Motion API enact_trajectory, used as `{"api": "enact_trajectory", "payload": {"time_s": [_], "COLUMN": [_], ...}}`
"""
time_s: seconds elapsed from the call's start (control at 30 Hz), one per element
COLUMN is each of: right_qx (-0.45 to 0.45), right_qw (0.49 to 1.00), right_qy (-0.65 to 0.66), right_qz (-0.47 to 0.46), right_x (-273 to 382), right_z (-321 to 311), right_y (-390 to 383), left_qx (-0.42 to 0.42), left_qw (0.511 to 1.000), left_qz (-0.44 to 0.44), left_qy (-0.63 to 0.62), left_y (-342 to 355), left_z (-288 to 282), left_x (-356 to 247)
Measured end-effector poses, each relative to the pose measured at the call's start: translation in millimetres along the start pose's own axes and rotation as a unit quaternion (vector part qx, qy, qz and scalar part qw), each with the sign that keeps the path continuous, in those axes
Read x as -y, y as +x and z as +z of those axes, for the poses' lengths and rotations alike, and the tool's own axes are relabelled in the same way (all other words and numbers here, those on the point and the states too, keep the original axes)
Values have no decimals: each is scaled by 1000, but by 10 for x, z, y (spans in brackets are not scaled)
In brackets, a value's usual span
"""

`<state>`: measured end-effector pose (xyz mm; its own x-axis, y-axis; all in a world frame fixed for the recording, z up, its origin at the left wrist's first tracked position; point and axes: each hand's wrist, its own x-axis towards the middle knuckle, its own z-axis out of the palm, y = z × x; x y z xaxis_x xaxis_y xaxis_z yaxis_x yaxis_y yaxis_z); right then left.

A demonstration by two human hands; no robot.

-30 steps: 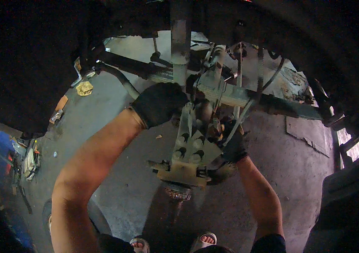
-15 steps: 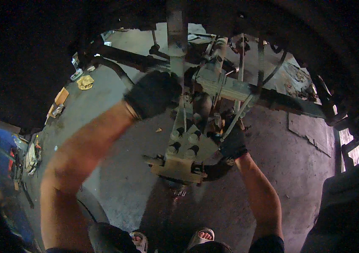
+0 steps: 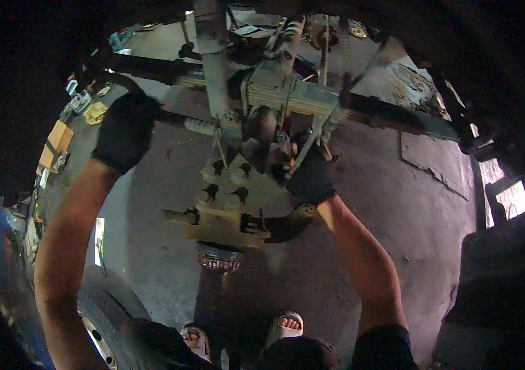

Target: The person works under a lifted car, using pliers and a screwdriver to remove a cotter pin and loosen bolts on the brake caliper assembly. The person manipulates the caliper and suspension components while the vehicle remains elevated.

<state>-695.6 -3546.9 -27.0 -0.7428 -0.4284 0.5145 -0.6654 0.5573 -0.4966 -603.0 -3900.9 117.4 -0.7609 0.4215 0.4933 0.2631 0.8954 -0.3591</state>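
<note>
My left hand [image 3: 126, 131], in a black glove, is closed at the left end of a dark rod with a ribbed, pale right end [image 3: 198, 125]. That end meets the metal column of a vehicle underbody; a curved dark hose [image 3: 118, 79] runs just above the hand. My right hand [image 3: 312, 179], also gloved, reaches up among parts below the leaf spring [image 3: 299, 98]. Its fingers are closed and partly hidden, and what they grip cannot be made out. A thin pale rod [image 3: 302, 153] crosses in front of it. Between my hands hangs a bolted metal bracket [image 3: 222, 194].
A wheel with a tyre [image 3: 105, 314] stands at lower left by my legs. Yellow cloth [image 3: 95, 113] and a cardboard piece [image 3: 56, 145] lie on the floor at far left. A flat sheet [image 3: 432, 163] lies at right. Dark bodywork surrounds the view.
My left hand has moved left, away from the central column, baring the ribbed rod. My right hand stays among the same parts. The whole view has shifted, so the underbody appears further left.
</note>
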Motion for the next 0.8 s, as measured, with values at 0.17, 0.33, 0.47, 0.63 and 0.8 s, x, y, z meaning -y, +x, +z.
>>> {"api": "enact_trajectory", "payload": {"time_s": [0.17, 0.33, 0.47, 0.63, 0.8], "right_qx": [-118, -90, -79, -22, 135], "right_qw": [990, 996, 995, 997, 987], "right_qy": [71, 5, 54, 66, 38], "right_qz": [-19, -4, 21, 18, 75], "right_x": [61, -305, -272, -206, -350], "right_z": [45, -135, -138, -330, -912], "right_y": [71, -50, -90, -167, -631], "left_qx": [88, 386, 398, 407, 404], "left_qw": [978, 872, 644, 747, 675], "left_qz": [-161, -144, -218, -179, -163], "left_qy": [-99, -265, -615, -494, -596], "left_y": [-1374, -2860, -3044, -2497, -2340], "left_z": [-108, 350, 736, 1045, 1111], "left_x": [-457, -1629, -2712, -3975, -4939]}}
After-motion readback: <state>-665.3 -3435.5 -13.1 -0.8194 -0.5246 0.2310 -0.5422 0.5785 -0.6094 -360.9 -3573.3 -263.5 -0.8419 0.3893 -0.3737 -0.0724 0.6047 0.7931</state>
